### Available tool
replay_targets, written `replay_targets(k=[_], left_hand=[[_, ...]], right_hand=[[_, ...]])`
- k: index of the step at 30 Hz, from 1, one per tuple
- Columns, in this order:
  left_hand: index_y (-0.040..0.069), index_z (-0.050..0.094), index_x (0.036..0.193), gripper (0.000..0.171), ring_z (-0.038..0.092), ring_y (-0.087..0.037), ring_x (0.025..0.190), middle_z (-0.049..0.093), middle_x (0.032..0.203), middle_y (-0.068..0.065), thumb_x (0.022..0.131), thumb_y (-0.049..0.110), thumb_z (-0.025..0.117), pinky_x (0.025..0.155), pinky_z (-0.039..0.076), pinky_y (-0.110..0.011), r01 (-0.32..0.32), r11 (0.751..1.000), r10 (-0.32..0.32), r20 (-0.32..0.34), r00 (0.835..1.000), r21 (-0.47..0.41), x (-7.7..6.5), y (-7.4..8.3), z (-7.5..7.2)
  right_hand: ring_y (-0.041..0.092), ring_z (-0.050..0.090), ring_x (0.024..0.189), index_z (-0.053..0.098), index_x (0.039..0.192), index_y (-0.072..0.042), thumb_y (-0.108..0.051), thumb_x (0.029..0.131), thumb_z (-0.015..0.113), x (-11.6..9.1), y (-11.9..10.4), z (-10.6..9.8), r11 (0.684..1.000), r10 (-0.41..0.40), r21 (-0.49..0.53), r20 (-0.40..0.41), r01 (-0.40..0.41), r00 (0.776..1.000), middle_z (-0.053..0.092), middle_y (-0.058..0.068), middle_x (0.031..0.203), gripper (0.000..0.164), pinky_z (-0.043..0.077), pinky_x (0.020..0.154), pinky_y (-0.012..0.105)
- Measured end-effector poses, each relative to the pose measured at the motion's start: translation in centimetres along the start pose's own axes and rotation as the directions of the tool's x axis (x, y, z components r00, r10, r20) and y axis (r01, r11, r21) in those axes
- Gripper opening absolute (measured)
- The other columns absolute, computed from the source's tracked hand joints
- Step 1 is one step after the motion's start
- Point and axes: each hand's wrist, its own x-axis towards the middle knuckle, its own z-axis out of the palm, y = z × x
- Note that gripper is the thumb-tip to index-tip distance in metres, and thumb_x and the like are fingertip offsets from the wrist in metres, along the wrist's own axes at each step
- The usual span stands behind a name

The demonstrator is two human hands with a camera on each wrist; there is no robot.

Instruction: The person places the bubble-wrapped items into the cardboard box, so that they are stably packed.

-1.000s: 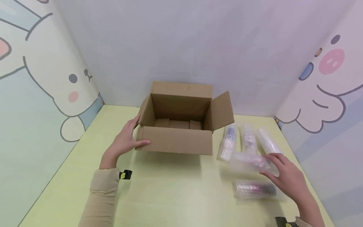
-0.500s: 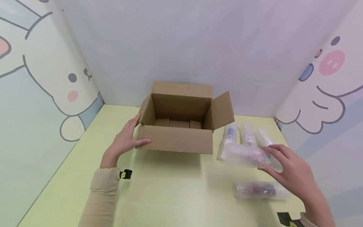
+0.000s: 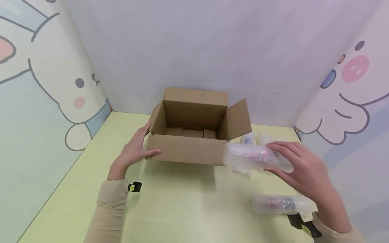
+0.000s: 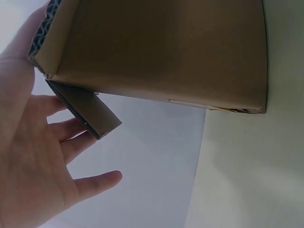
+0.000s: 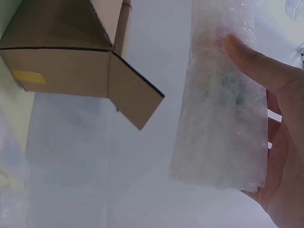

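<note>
Cardboard box [image 3: 188, 149], centre frame: flaps spread, no packet visible inside | left hand [image 3: 132, 151]: you grip its near-left corner between thumb and fingers | right hand [image 3: 301, 170]: you pinch one bubble-wrapped packet [image 3: 250, 156], right of centre | apparently early: other packets [image 3: 281, 204] remain tabled, right.

Cartoon-printed walls [image 3: 51, 74] enclose a table [image 3: 182, 206], booth-like.

Box [image 3: 194, 116] gaped upward, entry from above free; right flap [image 3: 239, 118] jutted out near wrapped packet [image 3: 247, 155]; left hand [image 3: 133, 148] blocked near-left corner.
</note>
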Motion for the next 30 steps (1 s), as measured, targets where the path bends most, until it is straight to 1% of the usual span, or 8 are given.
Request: replay_targets(k=[8, 12, 15, 19, 21, 23, 26, 30], left_hand=[[0.025, -0.002, 0.157, 0.117, 0.024, -0.037, 0.146, 0.017, 0.161, -0.014, 0.076, 0.061, 0.073, 0.101, 0.035, -0.069, 0.002, 1.000, -0.002, -0.002, 1.000, -0.006, -0.1, -0.1, 0.1], [0.024, -0.001, 0.157, 0.116, 0.025, -0.037, 0.145, 0.017, 0.161, -0.014, 0.076, 0.059, 0.074, 0.102, 0.035, -0.068, -0.002, 1.000, 0.002, 0.001, 1.000, -0.013, -0.2, -0.1, 0.1], [0.023, -0.001, 0.157, 0.116, 0.024, -0.037, 0.146, 0.017, 0.161, -0.014, 0.076, 0.058, 0.074, 0.102, 0.035, -0.068, -0.006, 1.000, 0.006, -0.002, 1.000, -0.014, -0.2, 0.0, 0.1], [0.024, -0.001, 0.157, 0.116, 0.024, -0.037, 0.146, 0.017, 0.161, -0.013, 0.076, 0.059, 0.074, 0.102, 0.035, -0.068, -0.003, 1.000, 0.003, -0.008, 1.000, -0.016, -0.3, -0.1, 0.1], [0.024, -0.001, 0.157, 0.117, 0.024, -0.037, 0.145, 0.017, 0.161, -0.013, 0.075, 0.060, 0.074, 0.102, 0.035, -0.068, -0.001, 1.000, 0.001, -0.008, 1.000, -0.017, -0.4, -0.1, 0.1], [0.024, -0.001, 0.157, 0.117, 0.024, -0.037, 0.146, 0.017, 0.161, -0.013, 0.075, 0.061, 0.074, 0.102, 0.035, -0.068, -0.001, 1.000, 0.001, -0.008, 1.000, -0.015, -0.5, -0.1, 0.1], [0.023, -0.001, 0.157, 0.117, 0.023, -0.038, 0.146, 0.016, 0.162, -0.013, 0.075, 0.061, 0.073, 0.102, 0.035, -0.068, 0.002, 1.000, -0.002, -0.010, 1.000, -0.016, -0.6, -0.1, 0.1], [0.023, -0.001, 0.157, 0.117, 0.024, -0.038, 0.145, 0.017, 0.161, -0.014, 0.076, 0.059, 0.074, 0.101, 0.035, -0.069, 0.007, 1.000, -0.007, -0.013, 1.000, -0.020, -0.8, -0.1, 0.0]], right_hand=[[0.021, 0.065, 0.093, 0.070, 0.113, -0.014, -0.069, 0.089, 0.046, 4.2, -1.6, 0.9, 0.998, -0.058, 0.033, 0.030, 0.057, 0.998, 0.071, 0.003, 0.106, 0.065, 0.048, 0.071, 0.035], [0.023, 0.066, 0.091, 0.070, 0.113, -0.014, -0.066, 0.090, 0.048, 6.1, -2.4, 1.9, 0.993, -0.101, 0.062, 0.013, 0.100, 0.995, 0.071, 0.003, 0.104, 0.061, 0.051, 0.067, 0.038], [0.022, 0.065, 0.092, 0.070, 0.114, -0.015, -0.061, 0.087, 0.059, 7.3, -2.7, 2.8, 0.990, -0.112, 0.085, 0.024, 0.109, 0.993, 0.071, 0.002, 0.104, 0.054, 0.052, 0.066, 0.039], [0.021, 0.065, 0.093, 0.069, 0.114, -0.016, -0.046, 0.075, 0.078, 9.1, -2.8, 4.3, 0.991, -0.100, 0.095, 0.077, 0.092, 0.992, 0.070, 0.001, 0.104, 0.050, 0.053, 0.068, 0.038], [0.022, 0.064, 0.094, 0.069, 0.114, -0.016, -0.043, 0.071, 0.082, 9.9, -2.8, 5.2, 0.993, -0.080, 0.093, 0.116, 0.069, 0.990, 0.070, 0.002, 0.104, 0.053, 0.053, 0.069, 0.038], [0.023, 0.065, 0.095, 0.068, 0.115, -0.016, -0.042, 0.070, 0.083, 10.8, -2.8, 6.0, 0.995, -0.051, 0.090, 0.160, 0.037, 0.986, 0.070, 0.002, 0.105, 0.054, 0.053, 0.066, 0.038], [0.024, 0.064, 0.099, 0.067, 0.117, -0.017, -0.045, 0.071, 0.082, 12.3, -2.7, 7.3, 0.997, 0.011, 0.074, 0.256, -0.031, 0.967, 0.070, 0.003, 0.110, 0.056, 0.053, 0.064, 0.038], [0.024, 0.066, 0.099, 0.063, 0.124, -0.019, -0.051, 0.077, 0.076, 14.4, -2.5, 8.8, 0.995, 0.080, 0.021, 0.393, -0.096, 0.916, 0.068, 0.001, 0.118, 0.058, 0.053, 0.064, 0.038]])
